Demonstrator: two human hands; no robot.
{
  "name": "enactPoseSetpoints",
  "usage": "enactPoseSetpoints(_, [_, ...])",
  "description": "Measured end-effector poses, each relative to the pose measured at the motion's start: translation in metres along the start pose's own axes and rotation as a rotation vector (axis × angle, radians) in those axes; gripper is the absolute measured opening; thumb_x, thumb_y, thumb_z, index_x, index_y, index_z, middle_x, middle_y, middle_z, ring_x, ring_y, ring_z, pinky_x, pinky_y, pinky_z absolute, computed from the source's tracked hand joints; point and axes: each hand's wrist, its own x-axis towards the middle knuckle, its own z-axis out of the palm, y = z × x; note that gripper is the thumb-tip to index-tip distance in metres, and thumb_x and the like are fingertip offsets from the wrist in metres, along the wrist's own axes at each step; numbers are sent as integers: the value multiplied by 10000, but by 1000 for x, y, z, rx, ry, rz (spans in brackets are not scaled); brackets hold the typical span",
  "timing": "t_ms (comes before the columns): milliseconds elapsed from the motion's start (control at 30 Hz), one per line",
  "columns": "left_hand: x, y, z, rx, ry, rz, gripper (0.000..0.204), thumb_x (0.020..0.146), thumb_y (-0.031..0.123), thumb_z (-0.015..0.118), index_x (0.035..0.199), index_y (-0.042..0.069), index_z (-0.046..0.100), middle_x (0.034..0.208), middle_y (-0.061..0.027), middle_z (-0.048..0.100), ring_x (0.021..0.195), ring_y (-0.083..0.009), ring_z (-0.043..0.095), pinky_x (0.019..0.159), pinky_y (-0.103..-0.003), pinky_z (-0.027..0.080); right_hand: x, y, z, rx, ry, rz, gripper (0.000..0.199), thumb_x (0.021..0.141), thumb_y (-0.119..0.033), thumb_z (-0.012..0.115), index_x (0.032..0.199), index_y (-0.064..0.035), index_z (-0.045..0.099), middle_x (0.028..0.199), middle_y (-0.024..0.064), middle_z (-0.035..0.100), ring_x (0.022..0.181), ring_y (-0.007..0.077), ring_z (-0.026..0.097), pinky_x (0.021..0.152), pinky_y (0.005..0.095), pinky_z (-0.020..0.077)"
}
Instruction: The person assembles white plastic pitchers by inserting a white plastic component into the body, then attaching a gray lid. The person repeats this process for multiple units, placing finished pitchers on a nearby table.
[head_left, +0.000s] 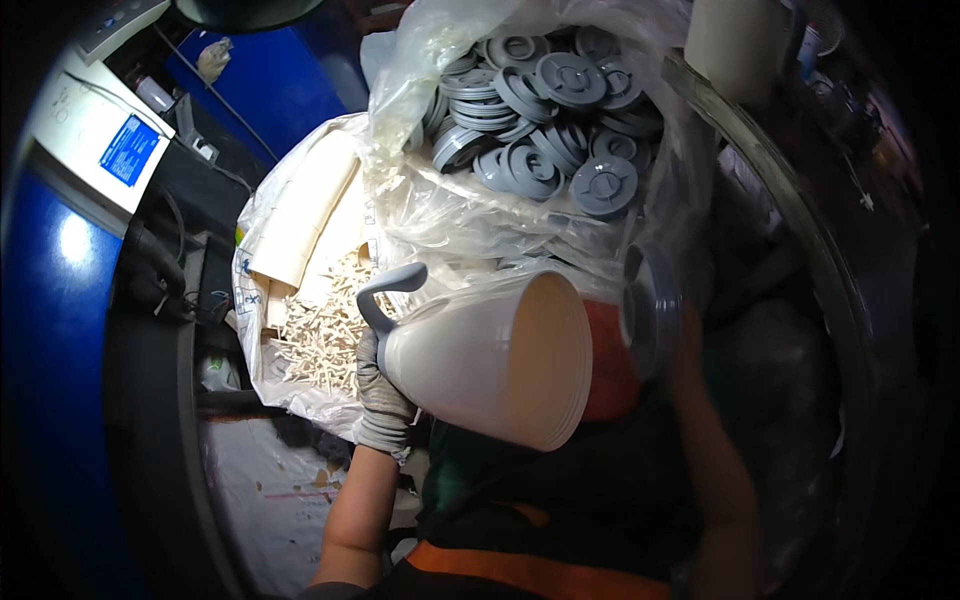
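Observation:
My left hand (382,400), in a striped grey glove, is closed on a cream, cone-shaped plastic jug (455,350) near its narrower end. The jug lies tilted on its side, its wide mouth facing right and toward me. A curved grey handle (388,290) sticks up from the narrow end. Just right of the mouth, my right hand (687,345) is blurred and in shadow, closed on a round grey lid (655,310) turned edge-on. The lid and the jug are apart. Part of my left fingers is hidden behind the jug.
A clear plastic bag (440,215) full of grey round lids (605,187) stands ahead. On its left, a white sack (345,145) holds small cream plastic pieces (325,330). Something red (608,365) shows behind the jug. A curved rail (800,210) runs along the right; a blue machine (60,330) stands left.

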Motion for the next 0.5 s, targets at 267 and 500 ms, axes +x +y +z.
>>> enactPoseSetpoints(267, [4, -20, 13, 272, 49, -2, 535, 856, 493, 569, 1141, 39, 577, 1095, -135, 633, 961, -260, 604, 877, -390, 491, -38, -91, -5, -149, -23, -479, 679, 595, -345, 751, 1186, -67, 565, 1062, 171, 556, 977, 340, 572, 803, 408, 488])
enactPoseSetpoints(500, [-3, -18, 26, 252, 46, -178, 498, 870, 396, 597, 1169, 2, 545, 1079, -155, 633, 963, -254, 610, 882, -374, 493, -52, -84, -7, -145, -30, -728, 611, 548, -430, 786, 1046, -102, 653, 1011, 140, 570, 856, 301, 601, 706, 388, 510])
